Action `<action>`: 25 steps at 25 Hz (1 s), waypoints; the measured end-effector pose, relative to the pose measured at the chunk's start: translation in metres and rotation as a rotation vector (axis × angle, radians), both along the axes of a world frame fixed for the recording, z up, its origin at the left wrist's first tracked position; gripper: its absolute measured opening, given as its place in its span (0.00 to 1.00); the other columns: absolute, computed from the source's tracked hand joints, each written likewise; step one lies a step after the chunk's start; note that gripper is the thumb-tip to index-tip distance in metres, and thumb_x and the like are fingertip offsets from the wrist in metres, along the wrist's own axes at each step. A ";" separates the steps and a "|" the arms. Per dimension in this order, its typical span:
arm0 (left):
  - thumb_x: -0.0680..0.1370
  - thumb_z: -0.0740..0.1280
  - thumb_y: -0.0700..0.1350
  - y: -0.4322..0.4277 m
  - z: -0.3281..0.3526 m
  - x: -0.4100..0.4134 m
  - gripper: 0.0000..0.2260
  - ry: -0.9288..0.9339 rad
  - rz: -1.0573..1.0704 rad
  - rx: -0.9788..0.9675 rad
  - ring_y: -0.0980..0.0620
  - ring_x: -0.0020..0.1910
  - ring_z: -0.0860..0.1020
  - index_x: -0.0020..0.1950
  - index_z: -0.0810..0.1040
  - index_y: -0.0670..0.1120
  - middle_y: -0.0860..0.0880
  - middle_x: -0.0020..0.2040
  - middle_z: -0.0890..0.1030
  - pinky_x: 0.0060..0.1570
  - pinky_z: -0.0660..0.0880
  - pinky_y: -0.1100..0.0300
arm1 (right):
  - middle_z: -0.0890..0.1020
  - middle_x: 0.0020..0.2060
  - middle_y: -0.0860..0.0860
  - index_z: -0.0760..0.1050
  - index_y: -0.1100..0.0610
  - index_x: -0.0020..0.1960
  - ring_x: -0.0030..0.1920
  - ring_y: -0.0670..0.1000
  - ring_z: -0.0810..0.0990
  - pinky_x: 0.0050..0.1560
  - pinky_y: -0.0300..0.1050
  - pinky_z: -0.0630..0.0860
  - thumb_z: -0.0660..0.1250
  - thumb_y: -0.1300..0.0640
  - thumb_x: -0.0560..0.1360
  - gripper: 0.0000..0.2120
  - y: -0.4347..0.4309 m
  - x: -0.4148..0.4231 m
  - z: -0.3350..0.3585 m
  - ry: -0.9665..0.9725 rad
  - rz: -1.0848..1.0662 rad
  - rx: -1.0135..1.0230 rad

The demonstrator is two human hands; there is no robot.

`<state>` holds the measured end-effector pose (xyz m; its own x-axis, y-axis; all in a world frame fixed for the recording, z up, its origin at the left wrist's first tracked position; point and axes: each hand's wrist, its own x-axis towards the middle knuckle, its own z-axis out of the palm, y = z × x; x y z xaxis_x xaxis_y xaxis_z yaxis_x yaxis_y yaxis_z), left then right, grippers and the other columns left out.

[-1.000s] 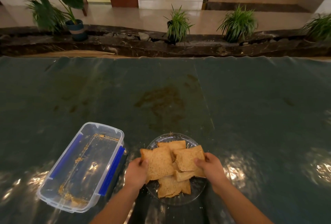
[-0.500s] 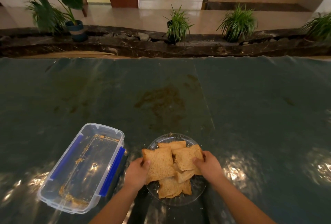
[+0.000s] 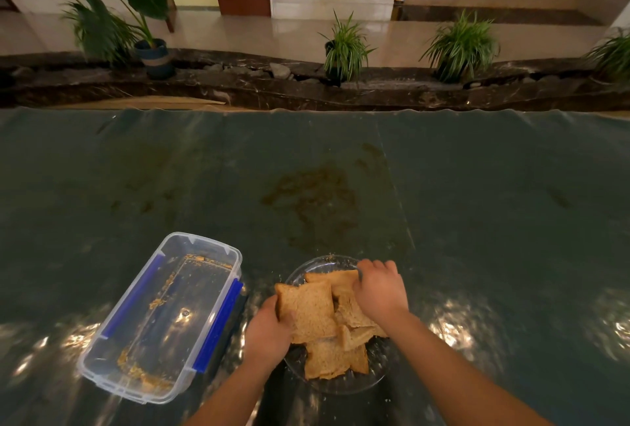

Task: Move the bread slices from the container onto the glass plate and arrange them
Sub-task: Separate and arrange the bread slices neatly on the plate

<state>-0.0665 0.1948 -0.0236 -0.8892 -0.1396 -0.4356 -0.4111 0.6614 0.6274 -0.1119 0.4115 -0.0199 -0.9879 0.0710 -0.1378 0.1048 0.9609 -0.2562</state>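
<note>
The left hand [image 3: 269,332] pinches the near-left edge of the top slice [image 3: 308,311], thumb on top and the other digits hidden beneath. The right hand [image 3: 380,291] is curled over the far slice [image 3: 335,279] at the plate's far rim; its digits bend down onto the crust, but whether they pinch it or only press it cannot be told.

All the slices [image 3: 332,357] lie on the plate [image 3: 341,386], overlapping loosely, between and just below the two hands. The container [image 3: 160,316], left of the left hand and well apart from the plate, holds only crumbs.

Handling, as a judgement: each slice is light, soft and porous, and tears or sheds crumbs under a hard pinch. Grip at the crust edge or a corner, where the slice is firmest. Support it flat and slide rather than lift by the centre. The plate is smooth, rigid glass, so slices may skid on it; keep pressure low.

Materials: brown, coarse-crumbed, roughly square bread; a clear, round, shallow plate; a clear, rectangular, rounded-corner plastic container with blue side clips. Beyond the hands the table [image 3: 477,221] carries a glossy, dark green, wrinkled cover with a brown stain.
</note>
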 end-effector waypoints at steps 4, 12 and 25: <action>0.78 0.65 0.52 0.000 0.000 -0.003 0.19 0.004 -0.026 -0.060 0.49 0.59 0.78 0.68 0.71 0.50 0.49 0.60 0.80 0.61 0.77 0.47 | 0.83 0.50 0.52 0.74 0.52 0.58 0.57 0.58 0.72 0.53 0.53 0.69 0.60 0.51 0.75 0.13 -0.008 -0.020 -0.006 -0.106 0.013 0.117; 0.79 0.67 0.47 -0.001 -0.001 -0.007 0.20 -0.003 -0.006 0.025 0.49 0.61 0.77 0.70 0.69 0.47 0.49 0.61 0.78 0.62 0.75 0.52 | 0.80 0.46 0.49 0.73 0.47 0.48 0.53 0.55 0.73 0.52 0.53 0.65 0.66 0.48 0.74 0.05 -0.003 -0.042 -0.014 -0.050 0.041 0.078; 0.78 0.67 0.46 -0.002 0.005 -0.006 0.22 -0.033 0.021 0.158 0.48 0.61 0.77 0.71 0.69 0.46 0.48 0.62 0.78 0.60 0.75 0.54 | 0.82 0.48 0.48 0.76 0.50 0.59 0.54 0.53 0.75 0.53 0.51 0.75 0.68 0.51 0.75 0.13 0.014 -0.016 -0.005 0.088 -0.113 -0.277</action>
